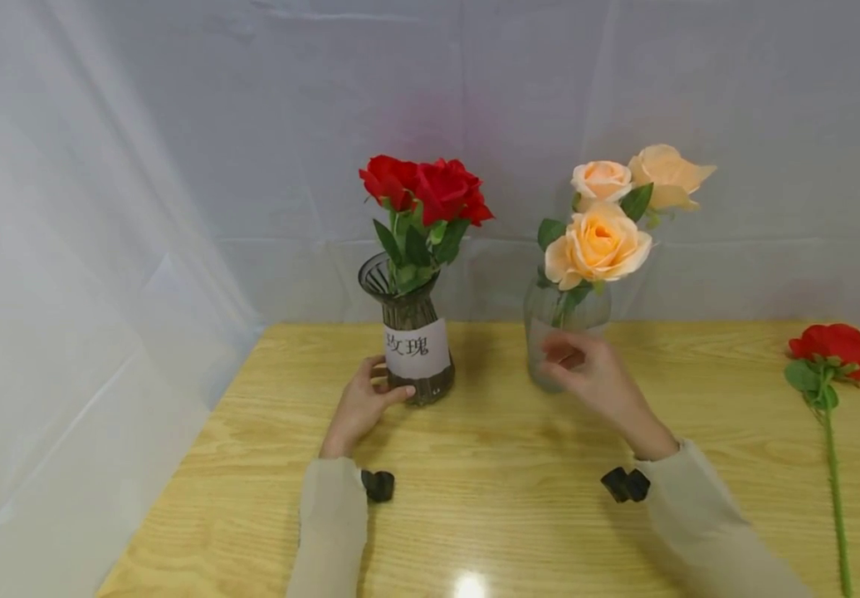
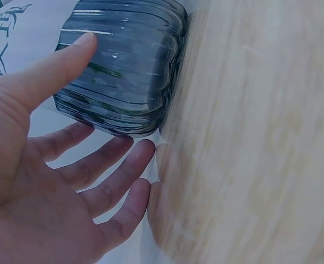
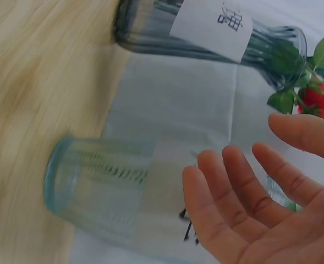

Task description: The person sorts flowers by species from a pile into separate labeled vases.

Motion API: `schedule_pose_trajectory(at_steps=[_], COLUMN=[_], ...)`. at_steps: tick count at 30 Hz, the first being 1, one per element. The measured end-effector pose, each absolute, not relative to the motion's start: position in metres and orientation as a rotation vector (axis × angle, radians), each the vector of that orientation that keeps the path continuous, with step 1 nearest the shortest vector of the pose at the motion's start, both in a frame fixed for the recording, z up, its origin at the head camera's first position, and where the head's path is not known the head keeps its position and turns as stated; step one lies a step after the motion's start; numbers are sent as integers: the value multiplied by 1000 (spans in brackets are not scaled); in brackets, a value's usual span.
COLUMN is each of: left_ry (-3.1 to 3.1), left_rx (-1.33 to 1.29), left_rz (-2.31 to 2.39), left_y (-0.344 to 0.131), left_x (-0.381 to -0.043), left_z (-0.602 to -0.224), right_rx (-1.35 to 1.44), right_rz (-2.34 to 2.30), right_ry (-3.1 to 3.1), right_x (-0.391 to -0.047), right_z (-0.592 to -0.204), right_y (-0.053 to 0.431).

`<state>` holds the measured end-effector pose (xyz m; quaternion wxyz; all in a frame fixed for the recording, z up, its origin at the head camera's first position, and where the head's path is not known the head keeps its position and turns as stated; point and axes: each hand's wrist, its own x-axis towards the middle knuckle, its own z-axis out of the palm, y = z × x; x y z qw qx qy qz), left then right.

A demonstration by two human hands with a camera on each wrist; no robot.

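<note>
My left hand is at the lower left side of a dark ribbed glass vase. Its thumb lies across the vase's front, and its spread, relaxed fingers reach along the side; firm contact is unclear. Red roses with green leaves stand in this vase, which bears a white label. In front of a clear glass vase my right hand hovers, palm bare and fingers loosely bent, holding nothing. Peach roses fill that vase. Its label is partly hidden behind the fingers.
A single red rose lies at the right of the wooden table, its long green stem pointing toward the near edge. Behind both vases hangs a pale sheet, which also covers the left side.
</note>
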<state>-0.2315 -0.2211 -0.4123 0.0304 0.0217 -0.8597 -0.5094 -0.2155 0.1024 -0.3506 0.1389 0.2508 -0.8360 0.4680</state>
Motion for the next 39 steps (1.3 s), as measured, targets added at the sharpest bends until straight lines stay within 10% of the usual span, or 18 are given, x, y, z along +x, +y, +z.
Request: schedule_pose_trajectory(at_steps=[39], left_ry=[-2646], left_rx=[71], left_rz=[-1575], left_y=[-220], left_x=[-230], left_z=[-412], right_rx=[274], right_rz=[979], right_ry=[-2712], right_x=[-199], right_z=[-375], right_y=[232])
